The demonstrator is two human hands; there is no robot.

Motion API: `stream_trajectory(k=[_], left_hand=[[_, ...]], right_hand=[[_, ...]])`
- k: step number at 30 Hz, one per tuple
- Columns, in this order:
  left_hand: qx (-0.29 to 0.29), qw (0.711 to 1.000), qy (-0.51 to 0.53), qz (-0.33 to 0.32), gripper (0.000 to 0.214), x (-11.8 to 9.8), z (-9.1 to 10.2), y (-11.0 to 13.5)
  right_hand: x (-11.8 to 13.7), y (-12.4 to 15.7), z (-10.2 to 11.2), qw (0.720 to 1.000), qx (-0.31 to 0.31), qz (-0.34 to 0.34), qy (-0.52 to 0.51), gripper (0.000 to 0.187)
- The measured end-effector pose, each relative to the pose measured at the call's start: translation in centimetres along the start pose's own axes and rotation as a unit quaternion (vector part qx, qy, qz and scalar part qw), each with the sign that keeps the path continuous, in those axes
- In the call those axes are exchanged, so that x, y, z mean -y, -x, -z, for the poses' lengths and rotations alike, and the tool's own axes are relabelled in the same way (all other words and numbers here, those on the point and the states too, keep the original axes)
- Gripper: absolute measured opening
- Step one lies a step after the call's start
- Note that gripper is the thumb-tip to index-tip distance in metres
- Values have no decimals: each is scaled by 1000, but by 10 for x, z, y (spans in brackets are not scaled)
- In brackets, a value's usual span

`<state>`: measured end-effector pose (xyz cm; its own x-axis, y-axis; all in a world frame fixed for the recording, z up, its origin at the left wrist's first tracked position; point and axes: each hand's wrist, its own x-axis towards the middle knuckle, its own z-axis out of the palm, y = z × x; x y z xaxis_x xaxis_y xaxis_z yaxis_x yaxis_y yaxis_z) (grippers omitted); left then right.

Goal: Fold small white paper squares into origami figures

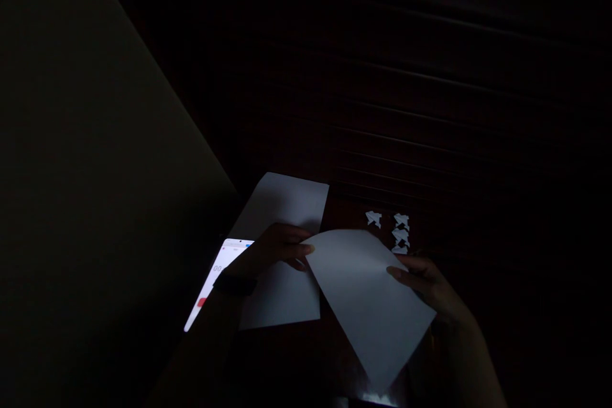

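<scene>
A white sheet of paper (366, 296) is held up between both hands, tilted and slightly curved along its top edge. My left hand (277, 245) pinches its upper left corner, the thumb lying on the front face. At the right edge, my right hand (428, 284) grips the sheet with the thumb on top and fingers behind. Beneath my left hand lies other white paper (296, 201) on the dark table; whether it is one sheet or a stack, I cannot tell. A dark band (234, 283) circles my left wrist.
A lit phone (229, 255) showing digits and a red button lies left of the paper, partly behind my left arm. Several small folded paper pieces (400, 236) sit beyond my right hand. A pale wall (95, 108) rises on the left. The scene is very dark.
</scene>
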<state>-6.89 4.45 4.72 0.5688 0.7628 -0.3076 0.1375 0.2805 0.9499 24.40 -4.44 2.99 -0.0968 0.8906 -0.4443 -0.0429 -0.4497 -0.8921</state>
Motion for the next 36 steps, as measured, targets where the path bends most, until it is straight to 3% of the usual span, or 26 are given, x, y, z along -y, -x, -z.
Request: stream_trajectory(k=[3,8,14,20,25,27,29,31,33,36], left_hand=[[21,1000,-16,9,23,-5,-1,2],[-24,1000,-19,-4,24,5,-1,-3],[-45,999,2,-2,26,16,2,-7],[-60,998,20,-21,27,17,2,-6],[-115,987,104,-48,42,21,-9,-20],[-169,982,63,-57,39,23,-10,-25],[-261,958,-87,-82,33,25,-9,-23],[-318,899,-279,-118,29,27,-4,-15],[-300,841,-426,-146,32,30,3,-5],[-253,788,-544,-137,60,37,15,4]], right_hand=[[4,3,-5,999,21,4,25,42],[11,5,-12,997,53,8,49,52],[10,3,-15,999,22,22,24,59],[-8,-2,4,1000,3,-25,17,31],[-8,-8,3,998,-58,-28,-18,31],[-6,-12,-1,993,-103,-16,-47,35],[-4,-17,-2,986,-145,-5,-78,39],[-4,-22,-1,979,-174,-3,-104,43],[-4,-24,0,975,-186,-5,-119,45],[-4,-24,0,977,-178,0,-121,47]])
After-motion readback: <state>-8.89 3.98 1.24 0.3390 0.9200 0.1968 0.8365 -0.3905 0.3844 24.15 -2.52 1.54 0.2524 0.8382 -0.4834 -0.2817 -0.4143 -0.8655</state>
